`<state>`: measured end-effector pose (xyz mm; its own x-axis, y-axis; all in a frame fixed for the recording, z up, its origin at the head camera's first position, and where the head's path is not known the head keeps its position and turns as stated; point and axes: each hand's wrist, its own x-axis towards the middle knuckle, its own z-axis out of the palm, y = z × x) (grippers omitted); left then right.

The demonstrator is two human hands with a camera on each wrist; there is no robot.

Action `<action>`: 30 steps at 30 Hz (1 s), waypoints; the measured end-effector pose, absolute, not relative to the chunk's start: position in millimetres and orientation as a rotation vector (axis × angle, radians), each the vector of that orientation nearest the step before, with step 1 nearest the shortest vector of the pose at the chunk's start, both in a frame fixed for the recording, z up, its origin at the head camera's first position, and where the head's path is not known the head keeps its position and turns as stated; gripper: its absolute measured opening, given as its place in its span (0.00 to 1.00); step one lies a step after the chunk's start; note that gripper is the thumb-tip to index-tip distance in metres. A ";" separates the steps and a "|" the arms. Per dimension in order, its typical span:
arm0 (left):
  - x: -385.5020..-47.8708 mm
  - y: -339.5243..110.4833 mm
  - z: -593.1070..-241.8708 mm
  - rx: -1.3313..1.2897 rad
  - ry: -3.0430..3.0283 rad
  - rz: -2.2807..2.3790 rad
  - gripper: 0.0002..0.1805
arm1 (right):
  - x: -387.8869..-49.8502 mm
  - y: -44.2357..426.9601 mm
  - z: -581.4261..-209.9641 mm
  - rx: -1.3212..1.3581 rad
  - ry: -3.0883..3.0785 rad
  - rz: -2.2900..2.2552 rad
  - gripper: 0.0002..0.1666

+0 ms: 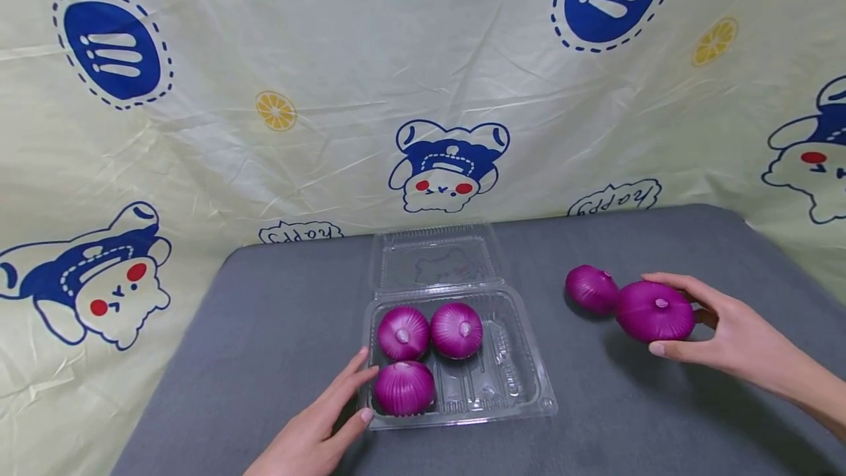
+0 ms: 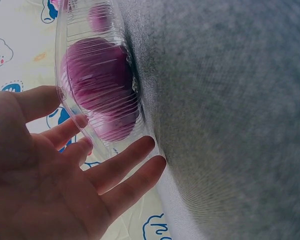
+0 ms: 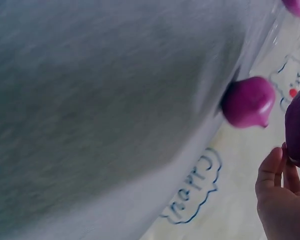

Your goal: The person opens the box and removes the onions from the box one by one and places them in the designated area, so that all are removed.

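In the head view my right hand [image 1: 734, 329] grips a purple onion [image 1: 654, 312] between thumb and fingers, above the table at the right. Another onion [image 1: 590, 289] rests on the table just left of it; the right wrist view shows this onion [image 3: 249, 102] standing apart from the held onion [image 3: 299, 127]. A clear plastic box [image 1: 489, 388] lies with its lid folded back, three onions [image 1: 405, 388] grouped in its left half. My left hand [image 1: 317, 417] touches the box's left rim. In the left wrist view, the left hand's fingers [image 2: 132, 182] are spread beside the box wall.
The transparent lid [image 1: 436, 259] lies flat behind the box, near the back edge of the grey table [image 1: 277, 329]. A cream cloth [image 1: 330, 42] printed with cartoon figures hangs behind the table.
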<state>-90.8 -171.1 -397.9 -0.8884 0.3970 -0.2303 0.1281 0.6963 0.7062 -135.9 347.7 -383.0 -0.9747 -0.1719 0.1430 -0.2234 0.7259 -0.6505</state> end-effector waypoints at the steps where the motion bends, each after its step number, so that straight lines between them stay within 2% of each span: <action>1: -90.5 -171.5 -398.1 0.418 2.544 1.020 0.31 | -136.9 352.3 -384.4 0.301 -2.859 1.069 0.46; 16: -90.4 -171.3 -397.9 0.447 2.554 1.016 0.31 | -165.8 385.9 -404.0 0.190 -2.985 0.950 0.53; 30: -90.2 -171.8 -396.9 0.443 2.556 1.019 0.31 | -188.6 384.6 -410.6 0.176 -3.042 0.860 0.50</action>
<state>-90.2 -171.8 -396.9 -0.8888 0.4094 -0.2061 0.1552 0.6919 0.7051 -188.6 384.6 -410.6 -0.9935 -0.1137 0.0067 -0.1004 0.8462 -0.5234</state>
